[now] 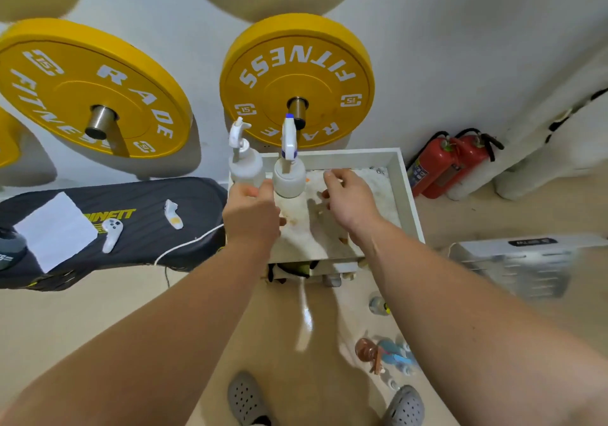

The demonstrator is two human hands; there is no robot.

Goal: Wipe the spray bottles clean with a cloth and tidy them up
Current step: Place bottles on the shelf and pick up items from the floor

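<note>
Two translucent white spray bottles stand upright side by side at the back left corner of a white tray (406, 192). The left spray bottle (245, 165) has a white trigger head. The right spray bottle (289, 177) has a white and blue trigger head. My left hand (253, 218) grips the base of the left bottle, its thumb between the two bottles. My right hand (350, 202) hovers over the tray just right of the right bottle, fingers loosely bent and holding nothing. A white cloth (56, 228) lies on the black bench at the left.
The black bench (148, 238) also carries two white controllers (112, 233) and a white cable. Yellow weight plates (296, 80) hang on the wall behind the tray. Two red fire extinguishers (444, 162) stand at the right, with a grey unit (516, 261) nearer. Small items lie on the floor.
</note>
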